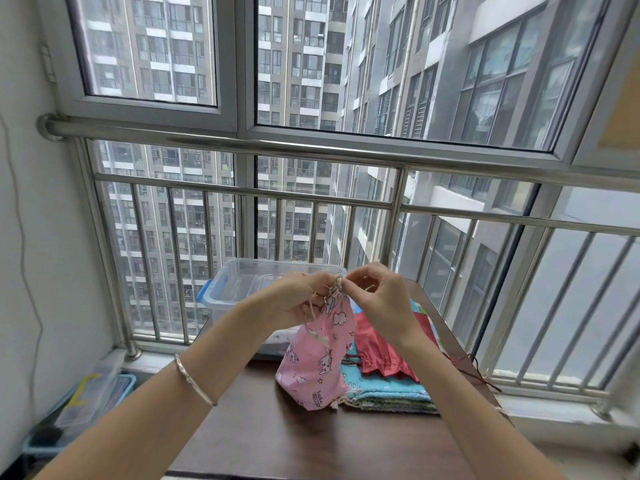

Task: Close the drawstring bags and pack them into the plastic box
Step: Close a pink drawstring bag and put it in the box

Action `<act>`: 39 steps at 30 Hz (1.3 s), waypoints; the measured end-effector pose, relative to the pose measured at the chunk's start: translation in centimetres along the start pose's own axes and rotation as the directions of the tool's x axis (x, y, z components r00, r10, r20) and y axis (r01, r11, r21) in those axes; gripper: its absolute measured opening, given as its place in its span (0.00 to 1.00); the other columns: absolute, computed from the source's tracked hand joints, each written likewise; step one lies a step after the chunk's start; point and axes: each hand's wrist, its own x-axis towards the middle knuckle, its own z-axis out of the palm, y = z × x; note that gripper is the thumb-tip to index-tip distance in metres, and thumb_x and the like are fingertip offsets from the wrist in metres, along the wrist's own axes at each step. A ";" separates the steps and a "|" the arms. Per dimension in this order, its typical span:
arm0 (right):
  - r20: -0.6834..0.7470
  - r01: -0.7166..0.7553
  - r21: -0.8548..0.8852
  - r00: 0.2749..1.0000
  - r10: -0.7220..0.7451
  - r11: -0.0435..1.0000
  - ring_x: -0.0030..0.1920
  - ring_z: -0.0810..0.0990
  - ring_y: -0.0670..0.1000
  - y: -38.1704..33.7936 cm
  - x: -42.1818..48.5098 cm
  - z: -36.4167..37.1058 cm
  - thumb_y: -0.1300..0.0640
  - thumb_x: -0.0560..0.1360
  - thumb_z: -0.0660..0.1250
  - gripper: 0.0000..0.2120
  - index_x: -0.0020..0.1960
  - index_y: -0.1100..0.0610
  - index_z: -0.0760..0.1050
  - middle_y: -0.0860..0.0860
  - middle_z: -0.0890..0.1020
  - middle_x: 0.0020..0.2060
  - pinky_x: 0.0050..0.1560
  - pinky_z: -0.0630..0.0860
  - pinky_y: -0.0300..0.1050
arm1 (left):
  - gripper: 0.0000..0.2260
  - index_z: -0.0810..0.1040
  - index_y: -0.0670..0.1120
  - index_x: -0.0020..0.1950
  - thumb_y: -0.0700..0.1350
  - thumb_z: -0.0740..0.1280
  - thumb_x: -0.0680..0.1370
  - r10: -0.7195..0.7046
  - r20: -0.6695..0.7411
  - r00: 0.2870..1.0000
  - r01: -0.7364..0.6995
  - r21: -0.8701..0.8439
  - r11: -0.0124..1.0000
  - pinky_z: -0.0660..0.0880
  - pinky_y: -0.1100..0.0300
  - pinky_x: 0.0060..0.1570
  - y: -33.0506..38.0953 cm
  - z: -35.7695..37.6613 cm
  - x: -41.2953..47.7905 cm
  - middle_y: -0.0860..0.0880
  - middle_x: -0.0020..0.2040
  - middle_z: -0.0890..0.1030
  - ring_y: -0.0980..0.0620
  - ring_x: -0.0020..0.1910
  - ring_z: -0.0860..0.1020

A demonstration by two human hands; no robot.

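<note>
pink bag (317, 362) — matt cloth | box (235, 285) — clear plastic | table (311, 441) — dark wood

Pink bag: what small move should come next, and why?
Probably pull the drawstring tight: the left hand grips the pink bag's gathered neck, the right hand pinches the drawstring above it, and the bag isn't in the plastic box yet.

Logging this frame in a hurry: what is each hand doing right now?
Left hand: closed, gripping the gathered neck of the pink bag.
Right hand: closed, pinching the drawstring at the bag's top.
</note>
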 end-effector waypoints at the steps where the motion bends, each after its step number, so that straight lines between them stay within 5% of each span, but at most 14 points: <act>1: 0.010 0.010 -0.011 1.000 -0.010 1.000 0.36 0.80 0.47 0.0 0.0 0.1 0.60 0.70 0.75 0.02 0.42 0.58 0.83 0.51 0.81 0.37 0.39 0.78 0.40 | 0.11 0.77 0.37 0.53 0.45 0.65 0.79 -0.010 0.004 1.000 0.010 0.000 1.000 0.62 0.63 0.30 -0.1 -0.1 0.1 0.47 0.36 0.75 0.56 0.30 0.66; 10: 0.174 -0.214 0.207 0.968 0.179 0.955 0.31 0.79 0.44 -1.0 0.1 -0.7 0.58 0.72 0.73 0.05 0.42 0.59 0.83 0.50 0.82 0.32 0.34 0.75 0.33 | 0.11 0.82 0.40 0.49 0.48 0.68 0.77 0.059 0.024 0.998 -0.061 0.121 0.991 0.65 0.67 0.25 -0.3 -0.8 0.3 0.51 0.30 0.73 0.57 0.27 0.65; 14: 0.458 -0.605 0.333 0.774 0.437 0.724 0.28 0.68 0.44 -0.4 0.9 -0.7 0.61 0.80 0.61 0.09 0.42 0.61 0.75 0.49 0.72 0.29 0.29 0.67 0.34 | 0.09 0.83 0.47 0.45 0.51 0.68 0.76 0.232 -0.076 0.970 -0.166 0.493 0.854 0.65 0.66 0.31 -0.2 -0.6 0.3 0.51 0.34 0.73 0.54 0.33 0.67; 20: 0.553 -0.732 0.386 0.671 0.494 0.562 0.34 0.67 0.49 -0.8 1.3 -1.1 0.61 0.81 0.55 0.13 0.39 0.61 0.72 0.52 0.72 0.32 0.40 0.67 0.42 | 0.08 0.82 0.43 0.45 0.48 0.68 0.77 0.314 -0.002 0.949 -0.257 0.569 0.781 0.64 0.66 0.31 -0.1 -0.8 0.3 0.53 0.31 0.75 0.53 0.32 0.68; 22: 0.556 -0.740 0.375 0.662 0.503 0.559 0.34 0.68 0.49 -0.5 1.4 -1.1 0.59 0.82 0.53 0.15 0.40 0.60 0.71 0.52 0.72 0.32 0.41 0.68 0.43 | 0.09 0.82 0.40 0.47 0.46 0.68 0.77 0.328 -0.001 0.945 -0.263 0.595 0.760 0.65 0.68 0.30 -0.1 -0.9 0.3 0.51 0.32 0.75 0.55 0.31 0.68; 25: 0.542 -0.741 0.383 0.664 0.515 0.552 0.33 0.66 0.48 0.1 1.4 -1.4 0.57 0.83 0.51 0.17 0.38 0.59 0.69 0.52 0.71 0.31 0.38 0.64 0.41 | 0.09 0.82 0.39 0.46 0.45 0.68 0.77 0.347 0.002 0.938 -0.278 0.605 0.747 0.67 0.59 0.36 -0.3 -1.7 0.5 0.44 0.37 0.75 0.49 0.36 0.69; 29: 0.557 -0.717 0.326 0.673 0.487 0.616 0.33 0.68 0.48 1.0 1.3 -1.7 0.58 0.83 0.53 0.16 0.38 0.58 0.69 0.52 0.73 0.33 0.38 0.65 0.42 | 0.05 0.82 0.46 0.43 0.47 0.70 0.76 0.390 0.029 0.920 -0.279 0.748 0.602 0.71 0.59 0.41 -0.5 -2.2 0.4 0.52 0.39 0.80 0.53 0.38 0.76; 32: 0.546 -0.622 0.259 0.725 0.420 0.739 0.35 0.72 0.47 1.6 1.6 -1.8 0.63 0.80 0.55 0.13 0.39 0.59 0.71 0.52 0.75 0.35 0.41 0.68 0.42 | 0.06 0.83 0.50 0.47 0.51 0.70 0.75 0.601 -0.017 0.799 -0.201 0.934 0.294 0.72 0.59 0.50 -0.6 -1.6 0.1 0.55 0.45 0.77 0.54 0.47 0.76; 34: 0.571 -0.573 0.183 0.724 0.388 0.799 0.34 0.73 0.44 1.5 2.0 -1.5 0.64 0.79 0.54 0.11 0.40 0.59 0.71 0.51 0.76 0.36 0.40 0.68 0.39 | 0.07 0.83 0.51 0.48 0.52 0.69 0.76 0.714 -0.007 0.701 -0.142 0.979 0.149 0.70 0.62 0.46 -1.0 -1.0 -0.2 0.54 0.44 0.78 0.55 0.44 0.75; 37: 0.580 -0.576 0.112 0.700 0.418 0.810 0.29 0.74 0.42 1.1 2.8 -0.8 0.64 0.78 0.55 0.11 0.39 0.59 0.71 0.52 0.76 0.36 0.34 0.67 0.37 | 0.08 0.83 0.52 0.49 0.53 0.66 0.78 0.798 -0.038 0.602 -0.091 0.989 0.116 0.72 0.63 0.39 -1.7 -0.2 -0.2 0.55 0.41 0.83 0.56 0.39 0.77; 39: 0.602 -0.604 0.072 0.661 0.448 0.794 0.28 0.74 0.42 1.0 3.5 -0.7 0.62 0.78 0.58 0.09 0.41 0.60 0.72 0.52 0.76 0.35 0.33 0.67 0.37 | 0.07 0.82 0.53 0.49 0.53 0.66 0.78 0.801 -0.086 0.593 -0.113 0.975 0.189 0.77 0.60 0.42 -2.2 0.0 -0.1 0.54 0.41 0.84 0.55 0.40 0.80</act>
